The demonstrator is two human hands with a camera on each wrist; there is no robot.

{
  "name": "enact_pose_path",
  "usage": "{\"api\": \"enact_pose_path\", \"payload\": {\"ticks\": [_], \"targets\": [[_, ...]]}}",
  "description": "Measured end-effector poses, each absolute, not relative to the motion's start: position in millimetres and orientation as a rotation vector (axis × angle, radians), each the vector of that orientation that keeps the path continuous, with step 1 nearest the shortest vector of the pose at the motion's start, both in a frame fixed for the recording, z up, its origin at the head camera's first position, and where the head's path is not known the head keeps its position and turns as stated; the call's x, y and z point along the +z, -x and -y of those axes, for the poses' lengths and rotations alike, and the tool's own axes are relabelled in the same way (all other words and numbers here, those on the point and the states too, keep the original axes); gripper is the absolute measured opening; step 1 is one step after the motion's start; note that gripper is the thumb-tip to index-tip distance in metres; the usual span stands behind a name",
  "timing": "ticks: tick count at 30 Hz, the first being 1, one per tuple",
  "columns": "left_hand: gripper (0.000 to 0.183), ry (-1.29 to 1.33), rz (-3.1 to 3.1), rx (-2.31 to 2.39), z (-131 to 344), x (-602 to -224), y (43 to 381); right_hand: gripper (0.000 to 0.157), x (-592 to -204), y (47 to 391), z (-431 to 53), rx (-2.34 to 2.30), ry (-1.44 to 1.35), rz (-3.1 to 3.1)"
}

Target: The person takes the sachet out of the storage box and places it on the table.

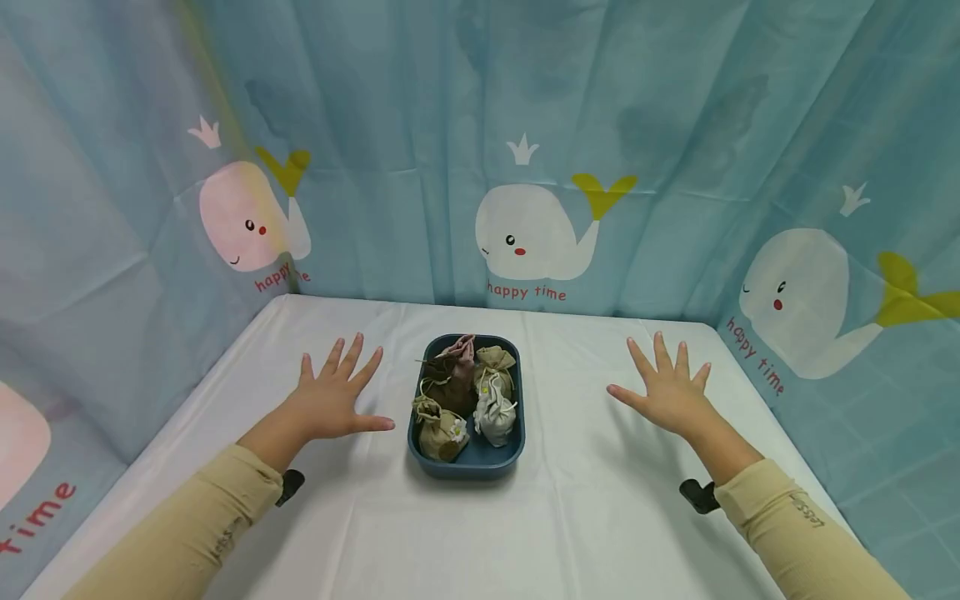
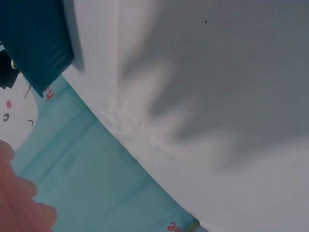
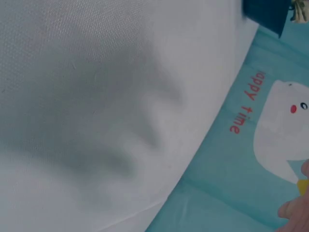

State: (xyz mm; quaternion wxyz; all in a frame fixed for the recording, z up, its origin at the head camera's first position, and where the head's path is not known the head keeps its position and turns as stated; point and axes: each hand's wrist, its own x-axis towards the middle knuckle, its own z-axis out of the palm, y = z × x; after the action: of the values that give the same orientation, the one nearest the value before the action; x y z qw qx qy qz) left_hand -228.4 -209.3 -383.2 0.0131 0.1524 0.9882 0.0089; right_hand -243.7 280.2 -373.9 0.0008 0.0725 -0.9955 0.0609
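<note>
Tray (image 1: 467,472), blue, round-cornered: placed on the white-covered table (image 1: 450,542), between the two hands and well apart from both. Contained in it, drawstring pouches. Tan pouch (image 1: 441,439), trimmed with a white flower: set in the near left corner. Pale grey pouch (image 1: 495,419), tied with white cord: set on the right side. Beige pouch (image 1: 497,361): set in the far right corner, touched by the pale grey one. Brown pouch (image 1: 453,390): laid on the left, behind the tan one. Pink pouch (image 1: 467,348): seen at the far end, partly hidden. Left hand (image 1: 330,402): held over the table, left of the tray, fingers spread wide. Right hand (image 1: 670,397): held likewise on the right, fingers spread. Both arms are covered by beige sleeves (image 1: 176,525). The far side is closed off by a blue curtain (image 1: 390,225), printed with white whales.
</note>
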Motion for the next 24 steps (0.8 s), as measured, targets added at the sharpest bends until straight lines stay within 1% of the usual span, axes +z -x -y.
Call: {"api": "enact_pose_path", "payload": {"ticks": [12,24], "targets": [[0.112,-0.575,-3.064,0.094,187.7,-388.5,223.2,0.096,-377.1,244.4,-277.1,0.225,-0.255,3.123],[0.117,-0.664,-2.994,0.151,164.6,-395.0,215.9,0.097,-378.3,246.0,-274.4,0.201,-0.273,3.134]]}}
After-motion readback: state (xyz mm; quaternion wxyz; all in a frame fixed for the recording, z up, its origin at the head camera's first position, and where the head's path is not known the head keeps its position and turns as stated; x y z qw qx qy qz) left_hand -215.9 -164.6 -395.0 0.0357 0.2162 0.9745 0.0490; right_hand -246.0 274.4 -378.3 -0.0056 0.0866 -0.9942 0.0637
